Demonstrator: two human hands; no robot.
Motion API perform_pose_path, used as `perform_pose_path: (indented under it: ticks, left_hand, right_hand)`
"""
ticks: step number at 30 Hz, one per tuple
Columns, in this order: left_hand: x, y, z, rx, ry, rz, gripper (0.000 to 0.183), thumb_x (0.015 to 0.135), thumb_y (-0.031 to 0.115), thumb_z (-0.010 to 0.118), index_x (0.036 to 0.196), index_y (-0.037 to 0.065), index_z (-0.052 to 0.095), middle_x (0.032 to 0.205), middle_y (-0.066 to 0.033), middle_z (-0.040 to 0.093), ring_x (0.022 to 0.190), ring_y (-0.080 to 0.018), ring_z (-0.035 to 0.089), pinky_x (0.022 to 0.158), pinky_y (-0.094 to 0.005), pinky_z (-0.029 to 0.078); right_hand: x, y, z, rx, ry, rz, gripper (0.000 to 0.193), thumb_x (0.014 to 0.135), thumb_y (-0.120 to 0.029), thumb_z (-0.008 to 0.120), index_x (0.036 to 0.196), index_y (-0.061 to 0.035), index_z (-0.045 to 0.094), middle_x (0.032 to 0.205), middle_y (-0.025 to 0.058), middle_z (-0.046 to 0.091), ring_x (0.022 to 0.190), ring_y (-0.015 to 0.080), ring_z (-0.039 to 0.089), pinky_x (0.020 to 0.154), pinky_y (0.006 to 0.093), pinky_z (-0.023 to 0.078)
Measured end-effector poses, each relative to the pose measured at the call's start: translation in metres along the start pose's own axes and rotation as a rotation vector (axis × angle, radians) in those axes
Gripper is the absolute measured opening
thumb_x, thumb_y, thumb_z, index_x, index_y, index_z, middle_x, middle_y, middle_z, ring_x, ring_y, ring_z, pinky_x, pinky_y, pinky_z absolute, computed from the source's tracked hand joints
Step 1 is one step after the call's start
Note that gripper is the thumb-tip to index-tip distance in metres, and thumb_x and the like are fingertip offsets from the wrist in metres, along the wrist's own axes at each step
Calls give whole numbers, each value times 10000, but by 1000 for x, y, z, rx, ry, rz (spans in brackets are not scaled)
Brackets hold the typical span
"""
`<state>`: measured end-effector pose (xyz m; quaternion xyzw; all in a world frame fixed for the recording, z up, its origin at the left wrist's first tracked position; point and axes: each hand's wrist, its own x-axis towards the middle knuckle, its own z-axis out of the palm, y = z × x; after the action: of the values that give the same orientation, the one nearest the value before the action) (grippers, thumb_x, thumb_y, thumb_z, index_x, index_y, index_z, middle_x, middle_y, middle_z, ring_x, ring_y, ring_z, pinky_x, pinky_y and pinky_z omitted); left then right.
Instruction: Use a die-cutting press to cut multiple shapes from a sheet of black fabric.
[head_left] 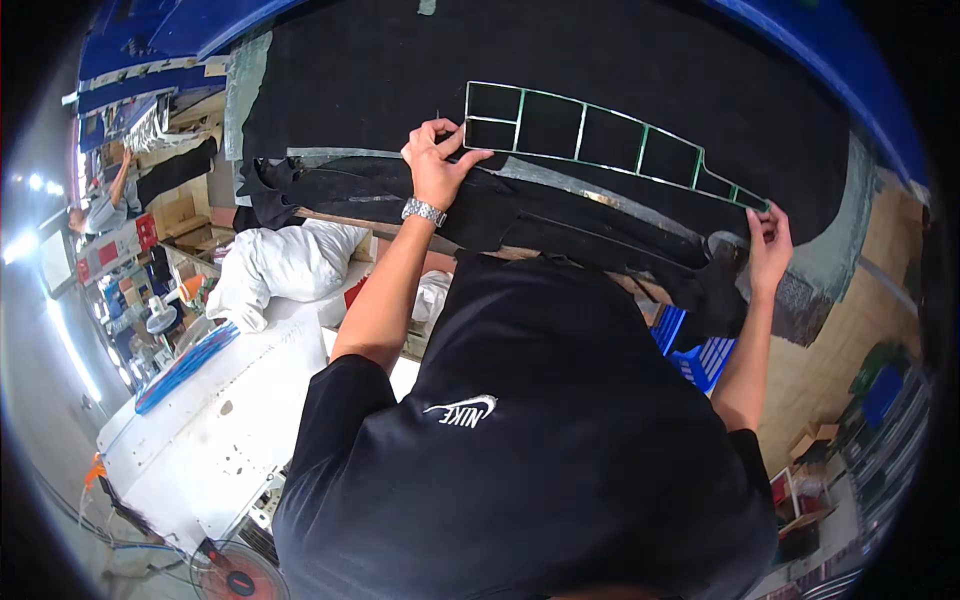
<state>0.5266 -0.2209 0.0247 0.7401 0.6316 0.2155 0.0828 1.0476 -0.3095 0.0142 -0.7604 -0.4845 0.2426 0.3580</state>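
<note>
A long, narrow metal cutting die (581, 132), with open cells split by thin crossbars, lies over a black sheet of material (370, 70). It is broad at the left and tapers in a step to a thin tip at the right. My left hand (436, 172), with a metal watch at the wrist, grips the broad end, thumb along the lower edge and fingers at the side. At the thin tip, the fingers of my right hand (770, 250) pinch the die. Whether the die touches the sheet all along cannot be told.
Cut black strips (380, 190) lie along the near edge of the work surface. A white cloth bundle (290, 270) rests on a white table (240, 420) to my left. Blue plastic crates (705, 360) stand below my right arm. A fan (240, 580) is at lower left. Another person (105, 212) works far left.
</note>
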Motion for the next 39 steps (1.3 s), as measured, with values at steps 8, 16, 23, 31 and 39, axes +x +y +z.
perform_pose_path:
  ticks: [8,16,23,31,39]
  left_hand:
    - [-2,9,-17,-124,7,65,576,714,305,857,1209,69,680,1108,-95,628,1057,-305,578,933,-431,432]
    - [-75,1,-60,-91,-338,119,422,638,337,876,952,131,685,956,-15,577,946,-254,557,825,-409,417]
    - [-90,-22,-23,-76,-189,230,464,598,212,880,1010,170,669,967,-13,564,968,-265,542,868,-420,403]
    - [-11,-25,-2,-73,-59,226,424,608,250,881,978,172,688,951,-52,571,971,-296,544,865,-437,433]
    - [65,-3,19,25,-29,199,408,581,317,887,926,198,705,978,-43,593,1014,-293,535,877,-463,418]
  right_hand:
    - [-17,-21,-11,-50,47,-47,486,888,-57,733,1344,-39,567,991,43,656,787,86,588,732,243,512]
    - [-58,-111,-3,-90,197,-139,303,927,-155,715,1196,-29,662,1056,74,698,876,106,642,773,261,536]
    - [-12,-165,-7,17,210,-275,256,1019,-234,590,1075,-9,697,868,48,708,781,95,647,741,242,522]
    - [63,-192,-2,-105,252,-316,332,1032,-284,546,890,-9,664,702,28,640,671,90,593,652,270,484]
    - [-11,-155,71,-430,-174,-475,325,881,-170,719,1120,43,661,1111,247,661,1084,387,623,953,439,477]
